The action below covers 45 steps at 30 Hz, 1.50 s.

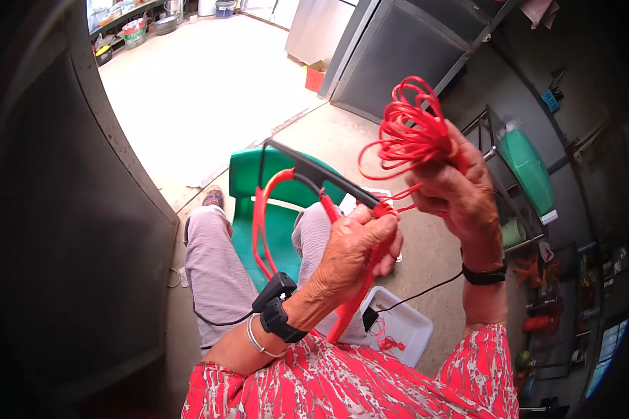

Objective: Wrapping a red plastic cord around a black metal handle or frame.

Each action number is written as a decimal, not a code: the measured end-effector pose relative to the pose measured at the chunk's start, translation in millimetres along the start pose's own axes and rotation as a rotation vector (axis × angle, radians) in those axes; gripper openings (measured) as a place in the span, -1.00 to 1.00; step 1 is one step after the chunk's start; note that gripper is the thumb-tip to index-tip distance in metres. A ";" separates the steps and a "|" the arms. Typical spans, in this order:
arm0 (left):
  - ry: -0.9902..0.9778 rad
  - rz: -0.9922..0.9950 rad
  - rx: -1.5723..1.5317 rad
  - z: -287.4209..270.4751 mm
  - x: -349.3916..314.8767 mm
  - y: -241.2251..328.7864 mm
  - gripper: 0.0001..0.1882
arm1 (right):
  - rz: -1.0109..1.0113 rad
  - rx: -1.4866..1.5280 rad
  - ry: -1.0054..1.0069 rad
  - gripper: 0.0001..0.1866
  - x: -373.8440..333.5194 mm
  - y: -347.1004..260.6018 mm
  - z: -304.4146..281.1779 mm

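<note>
My left hand (353, 251) is closed round a black frame (318, 174) where one of its bars is wrapped in red cord. Red-covered parts of the frame curve down over my lap, and a thick red length (347, 311) hangs below my fist. Raised to the right, my right hand (461, 185) grips a looped bundle of red cord (411, 133). Thin red strands run between this bundle and the wrapped bar at my left fingers. What the frame belongs to cannot be made out.
A green plastic chair (248, 174) stands before my knees. Beside my right leg, a white tray (419, 325) holds red cord scraps. A dark panel (84, 209) rises at left; a metal rack (493, 150) and green container (524, 167) are at right.
</note>
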<state>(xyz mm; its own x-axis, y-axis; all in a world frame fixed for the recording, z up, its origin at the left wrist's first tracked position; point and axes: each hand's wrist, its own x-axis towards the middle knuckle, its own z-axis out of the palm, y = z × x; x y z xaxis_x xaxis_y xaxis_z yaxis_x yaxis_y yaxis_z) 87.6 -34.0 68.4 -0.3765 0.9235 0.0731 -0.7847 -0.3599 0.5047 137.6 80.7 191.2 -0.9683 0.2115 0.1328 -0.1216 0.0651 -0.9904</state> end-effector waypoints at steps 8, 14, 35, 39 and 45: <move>-0.176 -0.151 0.154 -7.7 -25.5 -2.4 -0.76 | -0.057 0.086 0.035 -0.73 -32.6 3.6 -16.3; -0.146 -0.309 0.251 -21.2 -37.5 -25.4 -0.76 | 0.022 0.156 0.111 -0.64 -69.1 20.0 -31.3; -0.019 -0.495 0.222 -18.5 -44.7 -51.6 -0.71 | 0.027 0.294 0.168 -0.52 -108.2 24.4 -42.9; -0.018 -0.480 0.344 -18.5 -47.0 -43.8 -0.69 | 0.077 0.350 0.213 -0.45 -106.2 22.5 -48.8; -0.068 -0.520 0.118 -22.2 -42.1 -34.7 -0.68 | 0.104 0.126 0.261 -0.29 -113.0 7.5 -60.5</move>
<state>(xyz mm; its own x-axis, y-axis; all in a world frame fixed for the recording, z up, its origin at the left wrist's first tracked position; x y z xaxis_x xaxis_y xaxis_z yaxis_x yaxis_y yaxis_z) 119.8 -63.4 28.7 0.0826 0.9838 -0.1589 -0.7969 0.1610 0.5822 259.4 116.2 171.0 -0.8904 0.4548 0.0190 -0.0662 -0.0880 -0.9939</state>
